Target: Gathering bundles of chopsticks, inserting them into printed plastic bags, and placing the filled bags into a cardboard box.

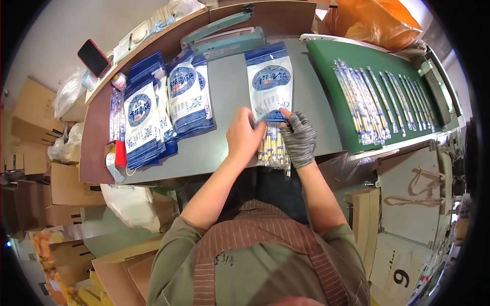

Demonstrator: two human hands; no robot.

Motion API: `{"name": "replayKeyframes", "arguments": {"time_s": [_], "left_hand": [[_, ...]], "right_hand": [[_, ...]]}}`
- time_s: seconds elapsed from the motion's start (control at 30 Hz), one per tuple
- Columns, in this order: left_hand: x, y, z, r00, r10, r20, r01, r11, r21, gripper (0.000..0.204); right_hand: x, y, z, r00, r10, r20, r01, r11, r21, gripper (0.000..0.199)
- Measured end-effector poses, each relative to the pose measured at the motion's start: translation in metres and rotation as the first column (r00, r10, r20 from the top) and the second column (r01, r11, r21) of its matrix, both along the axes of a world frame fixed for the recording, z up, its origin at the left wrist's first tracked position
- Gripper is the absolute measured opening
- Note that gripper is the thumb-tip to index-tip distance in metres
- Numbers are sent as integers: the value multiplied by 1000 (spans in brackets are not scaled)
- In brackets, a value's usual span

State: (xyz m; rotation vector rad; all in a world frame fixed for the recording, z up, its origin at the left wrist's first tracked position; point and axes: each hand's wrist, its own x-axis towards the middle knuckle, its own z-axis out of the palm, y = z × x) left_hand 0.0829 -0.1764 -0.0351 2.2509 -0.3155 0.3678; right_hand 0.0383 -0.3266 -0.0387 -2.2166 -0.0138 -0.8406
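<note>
At the middle of the frame, both hands meet at the open lower end of a blue and white pouch [269, 81] lying flat on the grey counter [229, 76]. The bare left hand [245, 137] pinches the pouch mouth, its fingers closed on the edge. The gloved right hand [298, 140] is closed around a bundle of wrapped chopsticks [273, 148], whose upper ends sit at or just inside the pouch opening while the rest lies toward the person.

To the left of the hands lie stacks of filled pouches [168, 97], overlapping one another. A teal heat sealer [224, 38] stands at the upper middle. On the right, a green tray [326, 71] carries rows of single wrapped chopsticks [377, 97]. A phone in a red case [93, 57] rests at the upper left, on the raised ledge.

The likely trouble here, as I judge it, is the bundle fanning out: if the gloved grip loosens, some pairs could catch on the pouch lip and slide aside. The pouch mouth could also fold shut should the left pinch slip, blocking the sticks. The bundle overhangs the near counter edge slightly, so loose pairs might drop off.
</note>
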Motion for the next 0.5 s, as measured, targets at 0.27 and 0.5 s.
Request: {"name": "replayKeyframes", "arguments": {"time_s": [0.27,0.5], "left_hand": [[-103,96,-15,704,-683,-195,672,730,-127,14],[-43,84,153,852,-486,-193,420,856,-303,20]], "right_hand": [[-145,-11,-61,925,349,-148,-379,865,-330,54],[-71,-1,134,960,80,-268,-140,967,-211,25]]}}
